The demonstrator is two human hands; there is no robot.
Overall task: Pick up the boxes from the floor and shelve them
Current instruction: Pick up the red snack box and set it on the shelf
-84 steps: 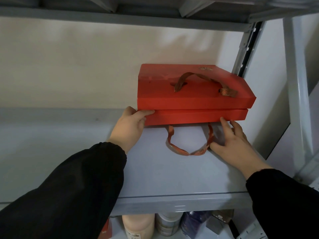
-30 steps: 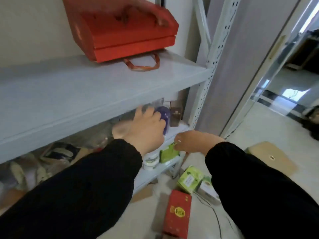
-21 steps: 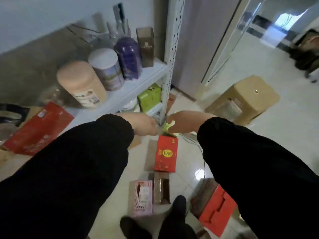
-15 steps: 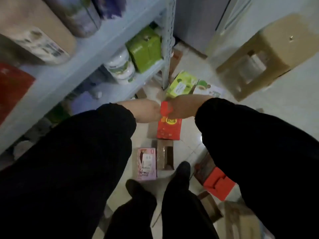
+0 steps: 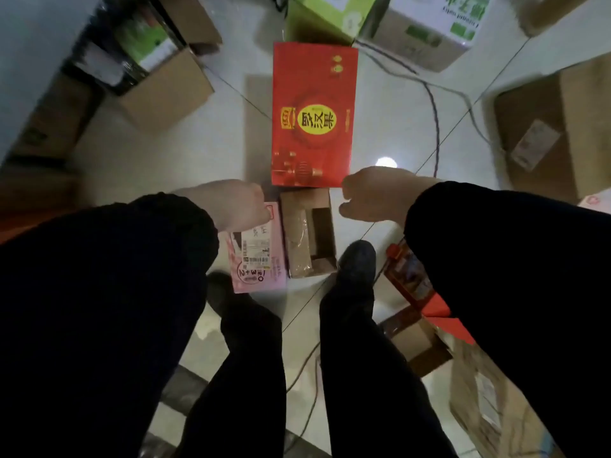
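Note:
I look straight down at a pale tiled floor. A flat red box with a yellow oval label (image 5: 314, 114) lies in front of my feet. Nearer to me lie a pink box with a shipping label (image 5: 261, 259) and a small open brown carton (image 5: 309, 233), side by side. My left hand (image 5: 231, 203) hangs over the pink box's far end, and my right hand (image 5: 373, 193) hangs just past the red box's near right corner. Both hands show their backs, fingers loosely curled under, holding nothing. Another red box (image 5: 410, 279) is partly hidden by my right sleeve.
Brown cartons (image 5: 165, 90) stand at the left, a large one (image 5: 558, 127) at the right, green and white boxes (image 5: 426, 31) at the top. Cables (image 5: 433, 104) run across the tiles. My shoes (image 5: 357, 262) stand just behind the small boxes. More cartons (image 5: 482, 398) sit at the lower right.
My hands left the stacked red boxes on the shelf and dropped empty. The view swung from the shelf down to the floor boxes, which are now closer.

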